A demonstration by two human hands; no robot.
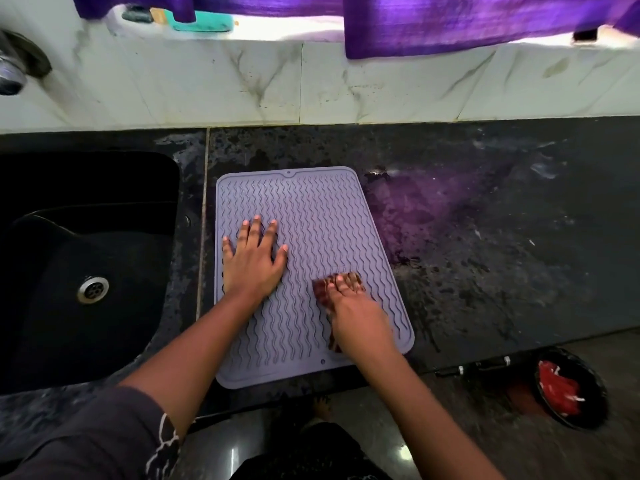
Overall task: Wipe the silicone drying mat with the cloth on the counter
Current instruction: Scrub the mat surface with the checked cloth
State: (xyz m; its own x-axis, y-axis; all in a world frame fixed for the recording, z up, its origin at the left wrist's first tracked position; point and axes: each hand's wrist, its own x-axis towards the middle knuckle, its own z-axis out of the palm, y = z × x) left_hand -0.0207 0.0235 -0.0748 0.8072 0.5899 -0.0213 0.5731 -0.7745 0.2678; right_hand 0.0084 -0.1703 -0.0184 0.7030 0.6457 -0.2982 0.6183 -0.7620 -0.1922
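Right grip (349, 299), fingers curled, presses a seemingly brown cloth (323, 292) onto the mat (311, 209); left grip (254, 258) lies spread flat alongside.

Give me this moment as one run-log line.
phase: wiping | left hand: flat on drying mat, open | right hand: pressing cloth on mat, near right | mat: flat on counter beside sink
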